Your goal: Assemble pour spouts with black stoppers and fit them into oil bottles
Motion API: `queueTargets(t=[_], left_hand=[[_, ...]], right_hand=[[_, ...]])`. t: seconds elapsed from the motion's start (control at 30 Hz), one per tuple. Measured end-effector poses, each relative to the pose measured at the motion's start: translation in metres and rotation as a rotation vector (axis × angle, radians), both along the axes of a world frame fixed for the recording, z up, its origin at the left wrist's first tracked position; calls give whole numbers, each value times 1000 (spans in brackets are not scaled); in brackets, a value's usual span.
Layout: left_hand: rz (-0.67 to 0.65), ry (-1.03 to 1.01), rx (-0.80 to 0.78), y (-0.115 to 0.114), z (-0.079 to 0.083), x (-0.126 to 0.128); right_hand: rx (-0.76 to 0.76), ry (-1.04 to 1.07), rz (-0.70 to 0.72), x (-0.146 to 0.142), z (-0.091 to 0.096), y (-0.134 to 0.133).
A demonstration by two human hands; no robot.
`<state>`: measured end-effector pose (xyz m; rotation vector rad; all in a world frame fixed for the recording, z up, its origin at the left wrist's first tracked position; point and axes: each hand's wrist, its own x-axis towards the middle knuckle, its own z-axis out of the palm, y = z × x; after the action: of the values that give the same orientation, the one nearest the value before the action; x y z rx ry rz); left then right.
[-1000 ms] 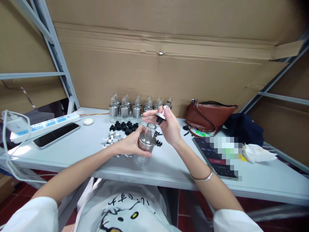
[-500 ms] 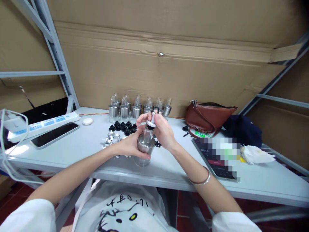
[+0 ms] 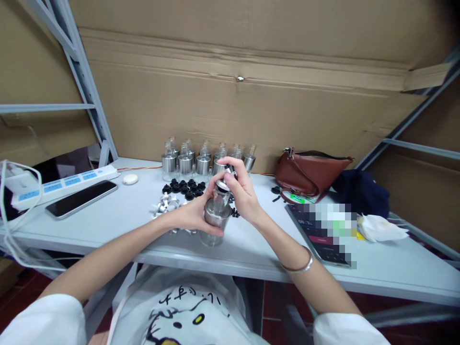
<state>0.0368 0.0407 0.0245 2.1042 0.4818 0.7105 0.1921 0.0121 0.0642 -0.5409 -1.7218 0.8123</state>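
My left hand is wrapped round a small glass bottle with a steel collar, held above the white table. My right hand pinches a silver stopper cap that sits on the bottle's neck. Behind them lie several black rubber plugs and a few shiny metal parts. A row of several like bottles stands at the back against the cardboard wall.
A phone, a white power strip with cables and a small white puck lie at the left. A brown bag, dark cloth, a tablet and crumpled tissue lie at the right.
My right hand brought the stopper cap down from beside the bottle onto its neck. My left hand kept the bottle almost still.
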Motion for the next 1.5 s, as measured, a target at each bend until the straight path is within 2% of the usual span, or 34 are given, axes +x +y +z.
queueTargets(t=[0.27, 0.5, 0.67, 0.87, 1.0, 1.1, 1.17, 1.23, 1.33, 1.4, 1.5], left_hand=[[-5, 46, 76, 4, -4, -1], [8, 26, 64, 1, -1, 1], [-13, 23, 63, 0, 2, 1], [-32, 38, 14, 1, -1, 1], [-68, -6, -60, 7, -4, -2], [-81, -215, -198, 16, -2, -6], [12, -420, -240, 23, 1, -9], [160, -580, -228, 28, 3, -11], [307, -678, -199, 34, 5, -11], [338, -691, -187, 35, 4, -10], [353, -693, -174, 36, 4, -10]], right_hand=[[92, -188, -5, 5, 2, -4], [111, -198, 14, 7, 0, -6], [65, -221, 40, 8, 1, -5], [81, -224, 48, 8, 1, -7], [73, -224, -36, 5, 2, -9], [57, -124, -140, 10, 14, -5], [88, -30, -268, 20, 28, 3], [151, -6, -394, 37, 44, 16], [218, -125, -537, 68, 57, 45], [202, -223, -614, 89, 54, 67], [171, -309, -746, 111, 36, 95]])
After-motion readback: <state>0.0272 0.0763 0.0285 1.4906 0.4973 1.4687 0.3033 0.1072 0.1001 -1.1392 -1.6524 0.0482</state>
